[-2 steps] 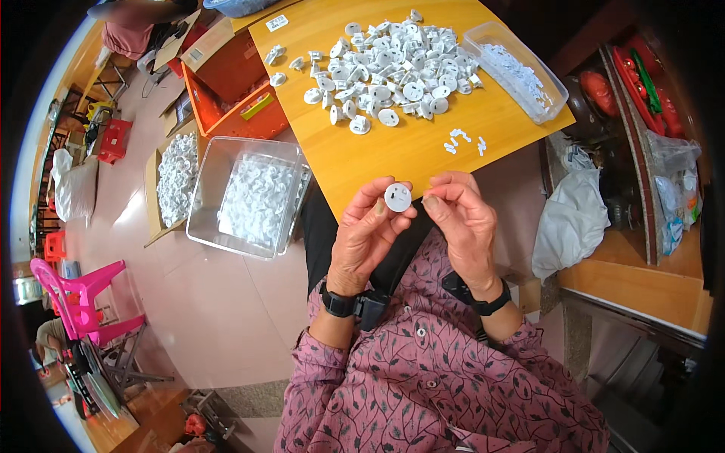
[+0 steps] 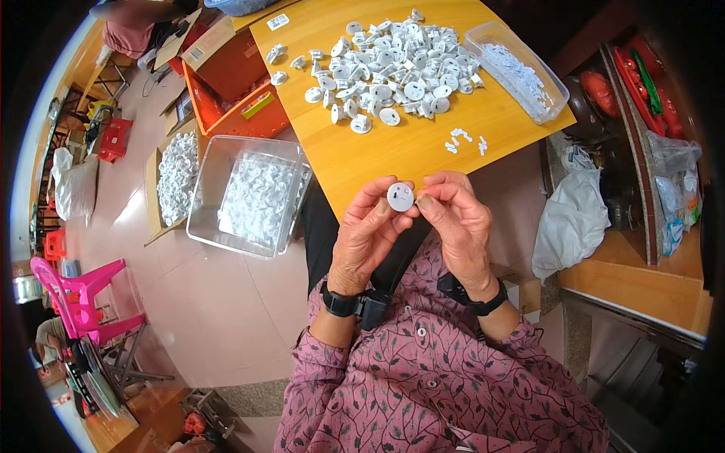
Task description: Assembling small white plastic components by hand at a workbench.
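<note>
My left hand is closed around a round white plastic disc piece, its flat face with small dark slots turned up toward me. Close beside the disc's right edge, my right hand has thumb and forefinger pinched together; whatever they hold is hidden or too small to make out. Both hands are just off the table's near edge, above my lap. Beyond them on the yellow table lie a few small white strips and a large heap of similar white disc pieces.
A clear plastic tray of small white parts is at the table's right. To the left on the floor are a clear bin and a cardboard box of white parts, plus an orange crate. A pink chair stands farther left.
My right hand has moved slightly left, bringing its pinched fingertips up against the disc's edge. The disc in my left hand has shifted a little to the right.
</note>
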`<state>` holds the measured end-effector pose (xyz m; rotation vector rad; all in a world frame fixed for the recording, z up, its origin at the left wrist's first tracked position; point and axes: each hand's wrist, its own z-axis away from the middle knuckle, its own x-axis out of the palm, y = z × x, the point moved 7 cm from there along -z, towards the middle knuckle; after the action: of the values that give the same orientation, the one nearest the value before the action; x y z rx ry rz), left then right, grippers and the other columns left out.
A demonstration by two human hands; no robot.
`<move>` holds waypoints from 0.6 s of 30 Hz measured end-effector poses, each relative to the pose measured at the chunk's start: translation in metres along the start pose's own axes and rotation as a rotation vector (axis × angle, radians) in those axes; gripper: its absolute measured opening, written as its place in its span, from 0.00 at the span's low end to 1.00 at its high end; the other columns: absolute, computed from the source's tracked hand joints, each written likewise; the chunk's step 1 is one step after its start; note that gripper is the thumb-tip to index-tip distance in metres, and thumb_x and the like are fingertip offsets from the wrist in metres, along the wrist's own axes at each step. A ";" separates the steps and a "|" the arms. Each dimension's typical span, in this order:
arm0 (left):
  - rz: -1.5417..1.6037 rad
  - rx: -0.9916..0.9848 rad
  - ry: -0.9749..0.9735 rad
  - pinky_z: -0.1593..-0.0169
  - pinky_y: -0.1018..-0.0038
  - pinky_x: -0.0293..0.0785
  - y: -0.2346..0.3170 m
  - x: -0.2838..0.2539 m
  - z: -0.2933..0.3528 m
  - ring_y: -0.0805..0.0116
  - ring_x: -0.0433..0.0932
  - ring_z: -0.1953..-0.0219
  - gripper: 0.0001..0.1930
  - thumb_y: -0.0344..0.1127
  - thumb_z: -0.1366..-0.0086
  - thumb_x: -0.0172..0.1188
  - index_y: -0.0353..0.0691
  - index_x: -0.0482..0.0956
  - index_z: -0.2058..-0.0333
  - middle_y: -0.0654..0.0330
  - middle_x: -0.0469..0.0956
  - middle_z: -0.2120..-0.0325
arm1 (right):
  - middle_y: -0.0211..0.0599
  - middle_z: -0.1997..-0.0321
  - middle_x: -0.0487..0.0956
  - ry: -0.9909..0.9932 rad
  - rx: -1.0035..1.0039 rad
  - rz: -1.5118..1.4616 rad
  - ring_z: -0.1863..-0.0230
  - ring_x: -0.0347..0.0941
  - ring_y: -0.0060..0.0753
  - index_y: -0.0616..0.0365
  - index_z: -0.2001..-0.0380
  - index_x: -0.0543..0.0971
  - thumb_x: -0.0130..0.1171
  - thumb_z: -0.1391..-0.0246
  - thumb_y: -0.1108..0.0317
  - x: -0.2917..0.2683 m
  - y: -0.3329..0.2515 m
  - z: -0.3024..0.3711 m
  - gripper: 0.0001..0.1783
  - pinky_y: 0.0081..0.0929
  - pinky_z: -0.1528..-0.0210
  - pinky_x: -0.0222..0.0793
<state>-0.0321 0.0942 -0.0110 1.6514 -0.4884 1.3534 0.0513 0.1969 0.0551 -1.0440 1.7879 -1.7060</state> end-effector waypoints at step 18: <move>-0.064 0.018 0.035 0.51 0.69 0.80 0.005 0.003 0.001 0.64 0.76 0.50 0.16 0.27 0.33 0.57 0.37 0.73 0.47 0.53 0.75 0.49 | 0.33 0.55 0.73 0.010 0.098 -0.173 0.53 0.72 0.23 0.64 0.64 0.81 0.62 0.42 0.73 0.006 0.022 -0.002 0.05 0.20 0.49 0.68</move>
<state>-0.0340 0.0913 -0.0064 1.6417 -0.4010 1.3402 0.0413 0.1924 0.0351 -1.1785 1.6429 -1.8837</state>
